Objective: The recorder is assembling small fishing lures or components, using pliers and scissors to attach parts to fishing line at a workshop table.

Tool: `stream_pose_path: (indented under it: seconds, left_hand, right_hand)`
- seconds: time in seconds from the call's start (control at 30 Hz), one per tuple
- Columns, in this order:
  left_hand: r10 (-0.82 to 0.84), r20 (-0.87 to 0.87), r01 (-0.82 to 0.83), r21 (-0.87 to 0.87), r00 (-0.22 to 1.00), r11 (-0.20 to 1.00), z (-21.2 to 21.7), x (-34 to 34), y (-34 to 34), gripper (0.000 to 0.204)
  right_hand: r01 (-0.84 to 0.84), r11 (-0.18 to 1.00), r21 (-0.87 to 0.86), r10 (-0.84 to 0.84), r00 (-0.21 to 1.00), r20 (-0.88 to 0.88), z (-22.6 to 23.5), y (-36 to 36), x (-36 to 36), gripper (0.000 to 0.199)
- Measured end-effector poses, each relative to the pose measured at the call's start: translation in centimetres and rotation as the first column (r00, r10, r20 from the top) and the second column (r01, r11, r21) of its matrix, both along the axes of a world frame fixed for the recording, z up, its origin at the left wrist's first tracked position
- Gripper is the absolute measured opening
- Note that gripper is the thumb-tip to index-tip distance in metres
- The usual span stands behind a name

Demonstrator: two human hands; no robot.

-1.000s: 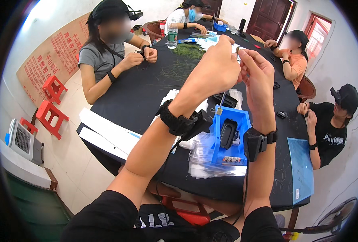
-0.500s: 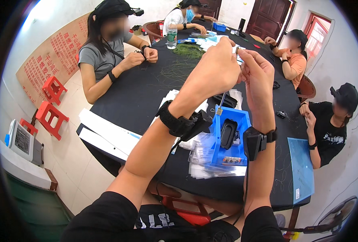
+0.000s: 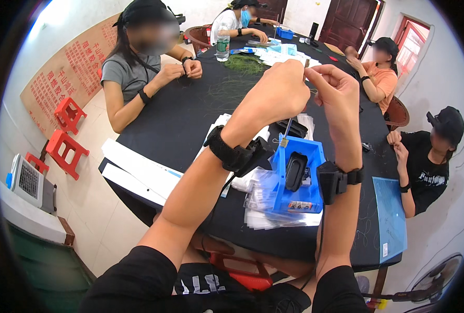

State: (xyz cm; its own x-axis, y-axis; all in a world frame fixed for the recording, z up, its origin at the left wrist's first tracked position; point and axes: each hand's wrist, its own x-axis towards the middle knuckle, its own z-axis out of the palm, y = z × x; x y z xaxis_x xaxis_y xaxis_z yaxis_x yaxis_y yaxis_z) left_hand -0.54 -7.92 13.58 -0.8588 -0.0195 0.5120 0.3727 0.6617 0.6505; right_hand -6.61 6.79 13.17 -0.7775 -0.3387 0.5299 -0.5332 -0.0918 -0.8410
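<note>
My left hand (image 3: 283,89) is raised over the table, its back toward me and its fingers curled closed. What it grips is hidden behind the knuckles. Close on its right, my right hand (image 3: 339,94) pinches thumb and fingertips together at something too small to name. A tiny brownish piece (image 3: 307,63) shows at the top between the two hands. Below them stands a blue plastic box (image 3: 280,201) with a black oval tray (image 3: 295,172) inside. A thin metal rod (image 3: 288,128) rises from the box's far edge, held by a small clip (image 3: 284,141), and passes up behind my left hand.
Clear plastic bags (image 3: 258,203) lie beside and under the box. White strips (image 3: 138,167) cover the table's left corner; a blue translucent sheet (image 3: 389,219) lies at the right. Green threads (image 3: 245,63) and a water bottle (image 3: 223,46) are farther off. Several co-workers sit around the table.
My right hand has moved slightly up and right, and its wrist has turned. My left hand has shifted a little down, exposing the small brownish piece at the top.
</note>
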Motion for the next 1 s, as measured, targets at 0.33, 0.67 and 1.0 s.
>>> stream_pose_path:
  seconds: [0.33,0.67,1.0]
  left_hand:
    - [-0.038,-0.051,0.033,-0.105,0.998,0.994,-0.6,-0.9,-0.5,0.031]
    - [-0.062,0.118,0.080,-0.155,0.991,0.985,-0.3,-0.3,-0.5,0.042]
    - [-0.426,-0.454,-0.201,-0.832,0.782,0.517,-2.1,-2.8,-1.7,0.025]
  right_hand:
    - [0.046,0.986,0.163,-0.017,0.984,-0.176,0.7,1.7,-0.6,0.017]
    - [0.317,0.843,0.433,-0.229,0.942,-0.244,0.5,6.8,-5.2,0.021]
    - [0.267,0.588,0.764,-0.090,0.960,-0.266,-4.4,9.8,1.4,0.018]
